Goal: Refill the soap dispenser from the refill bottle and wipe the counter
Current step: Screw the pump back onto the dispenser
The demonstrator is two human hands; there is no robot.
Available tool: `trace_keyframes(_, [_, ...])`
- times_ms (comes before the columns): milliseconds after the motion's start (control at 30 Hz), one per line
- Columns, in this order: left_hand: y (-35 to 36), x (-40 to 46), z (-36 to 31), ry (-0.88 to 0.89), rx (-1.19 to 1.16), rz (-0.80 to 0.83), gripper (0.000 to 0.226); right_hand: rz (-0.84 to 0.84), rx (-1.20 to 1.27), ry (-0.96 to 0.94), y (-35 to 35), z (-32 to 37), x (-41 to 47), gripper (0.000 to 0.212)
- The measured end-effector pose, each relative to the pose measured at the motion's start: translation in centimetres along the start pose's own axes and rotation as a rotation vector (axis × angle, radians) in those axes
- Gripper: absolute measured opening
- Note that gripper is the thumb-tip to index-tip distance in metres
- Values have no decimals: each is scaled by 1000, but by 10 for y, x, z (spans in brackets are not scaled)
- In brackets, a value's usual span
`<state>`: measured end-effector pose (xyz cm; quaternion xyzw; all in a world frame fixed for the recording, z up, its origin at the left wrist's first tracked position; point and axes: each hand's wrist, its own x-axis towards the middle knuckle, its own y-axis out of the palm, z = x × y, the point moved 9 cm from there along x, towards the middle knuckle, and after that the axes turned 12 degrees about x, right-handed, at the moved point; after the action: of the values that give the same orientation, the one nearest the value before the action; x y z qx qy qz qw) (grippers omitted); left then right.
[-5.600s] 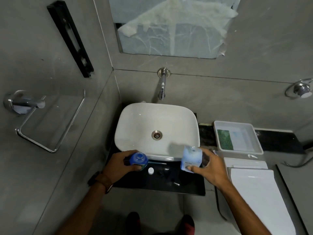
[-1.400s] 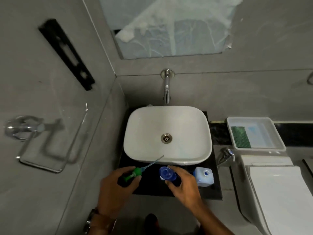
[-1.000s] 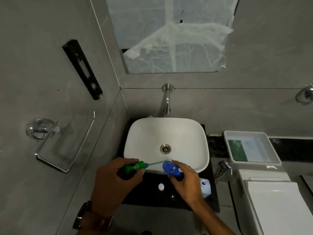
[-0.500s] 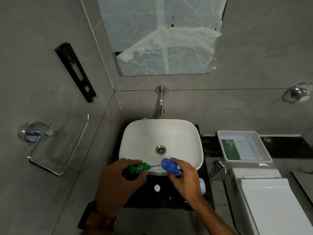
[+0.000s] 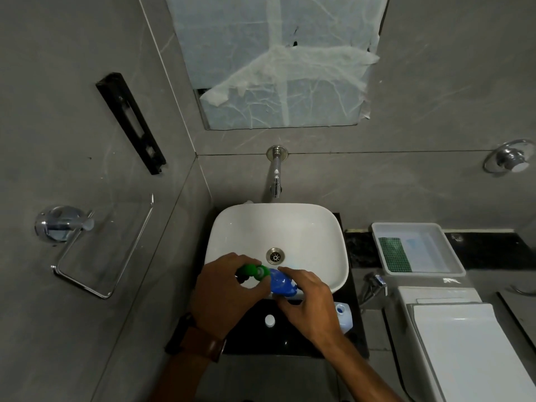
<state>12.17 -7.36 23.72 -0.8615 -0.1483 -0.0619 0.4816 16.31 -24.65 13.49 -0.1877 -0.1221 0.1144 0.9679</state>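
Note:
My right hand grips the blue soap dispenser bottle over the front rim of the white basin. My left hand holds the green pump head with its collar against the bottle's mouth; the pump tube is hidden. The pale blue refill bottle stands open on the black counter to the right, partly behind my right wrist. Its small white cap lies on the counter between my hands.
A wall tap hangs over the basin. A white tray with a green scrub pad and a pale blue cloth sits to the right, behind a white toilet. A towel ring is on the left wall.
The refill bottle went down on the counter's right side. My right hand took over the dispenser bottle, my left picked up the pump and fed its tube in until the green collar met the mouth.

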Motion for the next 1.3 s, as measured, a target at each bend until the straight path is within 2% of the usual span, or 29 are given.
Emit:
trace_keyframes(200, [6, 10, -6, 34, 32, 35, 26, 29, 3, 42, 0, -2, 0, 54])
trace_keyframes(333, [20, 6, -5, 48, 29, 68, 36, 63, 38, 50, 2, 0, -1, 55])
trace_keyframes(533, [25, 7, -6, 95, -155, 69, 37, 55, 121, 57, -2, 5, 1, 51])
trace_keyframes(700, [34, 9, 7, 0, -386, 103, 50, 42, 172, 87, -3, 4, 6, 48])
trace_keyframes(833, [40, 7, 0, 25, -415, 121, 42, 55, 180, 94, 0, 6, 7, 50])
trace_keyframes(1000, [37, 13, 3, 52, -395, 23, 34, 49, 197, 111, 2, 5, 7, 44])
trace_keyframes(1200, [52, 11, 4, 34, -488, 136, 39, 26, 238, 119, -3, 3, 9, 42])
trace_keyframes(1300, [52, 12, 2, 49, -480, 110, 45, 32, 211, 107, -5, 4, 11, 40])
